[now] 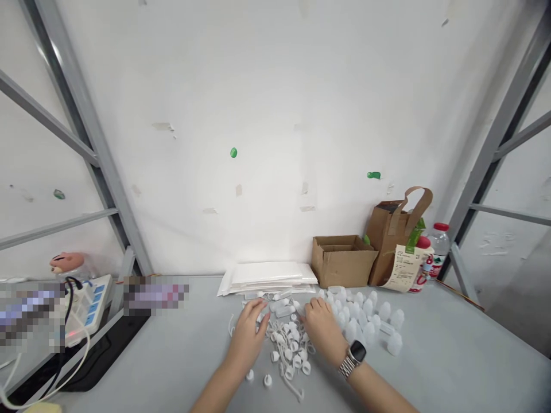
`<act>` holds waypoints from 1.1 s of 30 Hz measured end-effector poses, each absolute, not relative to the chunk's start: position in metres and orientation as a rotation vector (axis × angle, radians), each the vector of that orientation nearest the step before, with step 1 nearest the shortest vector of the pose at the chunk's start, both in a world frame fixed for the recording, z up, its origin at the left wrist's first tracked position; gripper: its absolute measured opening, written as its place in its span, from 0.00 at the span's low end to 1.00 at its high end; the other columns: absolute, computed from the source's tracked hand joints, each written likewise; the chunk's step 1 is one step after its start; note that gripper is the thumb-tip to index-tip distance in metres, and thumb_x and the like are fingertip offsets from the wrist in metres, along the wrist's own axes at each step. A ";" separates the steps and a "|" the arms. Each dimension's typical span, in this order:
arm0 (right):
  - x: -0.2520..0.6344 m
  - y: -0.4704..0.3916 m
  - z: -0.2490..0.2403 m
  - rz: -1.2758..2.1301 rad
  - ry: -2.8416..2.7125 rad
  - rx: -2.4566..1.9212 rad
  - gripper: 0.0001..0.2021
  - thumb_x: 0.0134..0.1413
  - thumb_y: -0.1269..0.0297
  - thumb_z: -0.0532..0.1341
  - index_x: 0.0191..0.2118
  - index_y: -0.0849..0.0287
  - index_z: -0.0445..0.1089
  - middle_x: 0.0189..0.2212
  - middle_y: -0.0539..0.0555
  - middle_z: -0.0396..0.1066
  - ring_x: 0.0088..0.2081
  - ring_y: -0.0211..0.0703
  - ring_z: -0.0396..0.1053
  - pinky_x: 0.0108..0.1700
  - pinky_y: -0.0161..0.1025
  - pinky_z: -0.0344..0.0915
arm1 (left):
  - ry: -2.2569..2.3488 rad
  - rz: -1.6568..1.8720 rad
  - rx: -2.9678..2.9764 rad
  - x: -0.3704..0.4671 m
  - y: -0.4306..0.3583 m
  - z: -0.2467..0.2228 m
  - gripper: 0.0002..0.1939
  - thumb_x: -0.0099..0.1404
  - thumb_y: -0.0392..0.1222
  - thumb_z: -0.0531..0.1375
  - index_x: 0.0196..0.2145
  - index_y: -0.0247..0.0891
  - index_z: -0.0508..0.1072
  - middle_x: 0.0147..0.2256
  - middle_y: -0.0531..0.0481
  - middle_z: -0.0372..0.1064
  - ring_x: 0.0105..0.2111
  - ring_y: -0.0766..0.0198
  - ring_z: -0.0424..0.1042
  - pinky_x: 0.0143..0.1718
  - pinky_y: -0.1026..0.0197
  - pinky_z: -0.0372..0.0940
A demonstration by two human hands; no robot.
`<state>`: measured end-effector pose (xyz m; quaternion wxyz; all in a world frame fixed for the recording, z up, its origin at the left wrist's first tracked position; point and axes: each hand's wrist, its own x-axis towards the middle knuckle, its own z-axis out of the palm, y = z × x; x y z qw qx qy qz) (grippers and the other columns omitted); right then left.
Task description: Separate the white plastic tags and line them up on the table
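My left hand (249, 330) is at the left of a pile of small white parts, thumb apart from its curved fingers, with nothing visible between them. On the pile's other side, my right hand (321, 326) has its fingers curled down and together; what they hold, if anything, is hidden. It wears a watch (353, 355) at the wrist. Between the hands lie white caps with cords (289, 344) in a loose heap. Behind them are clear plastic pieces (284, 311). Several translucent white bottles (353, 330) cluster right of my right hand. Two loose white caps (267, 381) stand near my left forearm.
A stack of white flat sheets (269, 275) lies against the wall. An open cardboard box (344, 264), a brown paper bag (383, 241) and a red-capped bottle (438, 249) stand at back right. A power strip (92, 307) with cables is at left, beside a black mat (107, 353).
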<state>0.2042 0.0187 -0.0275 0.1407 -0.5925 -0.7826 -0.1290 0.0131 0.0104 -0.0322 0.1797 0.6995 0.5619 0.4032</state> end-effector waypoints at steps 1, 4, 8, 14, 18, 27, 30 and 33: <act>0.205 0.017 -0.028 -0.355 -2.238 -1.714 0.04 0.52 0.73 0.57 0.31 0.63 0.69 0.31 0.60 0.69 0.35 0.51 0.63 0.37 0.42 0.53 | 1.577 1.131 1.986 0.014 0.009 -0.030 0.15 0.61 0.44 0.49 0.43 0.42 0.70 0.46 0.47 0.67 0.49 0.58 0.64 0.52 0.52 0.59; 0.206 0.009 -0.024 -0.158 -2.142 -1.642 0.05 0.55 0.71 0.54 0.34 0.62 0.68 0.32 0.58 0.69 0.37 0.50 0.63 0.38 0.42 0.54 | 1.553 1.121 1.988 0.015 0.004 -0.022 0.15 0.63 0.46 0.48 0.42 0.42 0.70 0.43 0.47 0.69 0.47 0.58 0.65 0.49 0.53 0.60; 0.200 -0.006 -0.019 0.355 -1.999 -1.377 0.07 0.57 0.67 0.53 0.39 0.59 0.67 0.34 0.55 0.69 0.38 0.45 0.64 0.43 0.41 0.56 | 1.540 1.075 1.979 0.016 -0.001 -0.016 0.17 0.64 0.50 0.46 0.34 0.41 0.70 0.34 0.49 0.70 0.38 0.59 0.68 0.41 0.56 0.62; 0.189 -0.016 -0.015 0.862 -1.733 -1.169 0.11 0.57 0.60 0.51 0.37 0.58 0.68 0.34 0.53 0.69 0.36 0.42 0.66 0.39 0.37 0.60 | 1.519 0.918 2.004 0.019 -0.003 -0.015 0.21 0.64 0.51 0.43 0.20 0.40 0.61 0.21 0.53 0.63 0.25 0.62 0.64 0.29 0.63 0.58; 0.189 -0.011 -0.018 1.005 -1.545 -1.194 0.14 0.55 0.55 0.51 0.32 0.59 0.66 0.24 0.50 0.66 0.28 0.40 0.64 0.31 0.35 0.60 | 1.433 0.913 1.980 0.022 -0.008 -0.008 0.18 0.64 0.52 0.45 0.23 0.41 0.62 0.22 0.54 0.65 0.26 0.63 0.65 0.30 0.64 0.58; 0.187 0.000 -0.028 1.183 -1.355 -1.167 0.23 0.45 0.40 0.52 0.22 0.58 0.59 0.16 0.46 0.58 0.21 0.37 0.58 0.26 0.35 0.57 | 1.374 0.951 1.949 0.024 -0.011 -0.007 0.15 0.62 0.50 0.49 0.23 0.41 0.63 0.22 0.54 0.65 0.25 0.64 0.65 0.29 0.64 0.58; 0.186 -0.001 -0.028 1.127 -1.357 -1.189 0.22 0.45 0.40 0.52 0.21 0.57 0.59 0.16 0.45 0.57 0.20 0.36 0.57 0.24 0.34 0.56 | 1.411 1.002 1.874 0.023 -0.008 -0.014 0.17 0.61 0.51 0.48 0.20 0.41 0.60 0.18 0.56 0.63 0.23 0.64 0.65 0.28 0.64 0.58; 0.192 0.002 -0.027 1.003 -1.315 -1.224 0.21 0.47 0.42 0.52 0.21 0.57 0.58 0.16 0.45 0.57 0.20 0.37 0.56 0.24 0.34 0.55 | 1.421 1.164 1.691 0.014 0.001 -0.017 0.17 0.60 0.54 0.48 0.21 0.41 0.60 0.17 0.56 0.61 0.20 0.64 0.64 0.25 0.63 0.58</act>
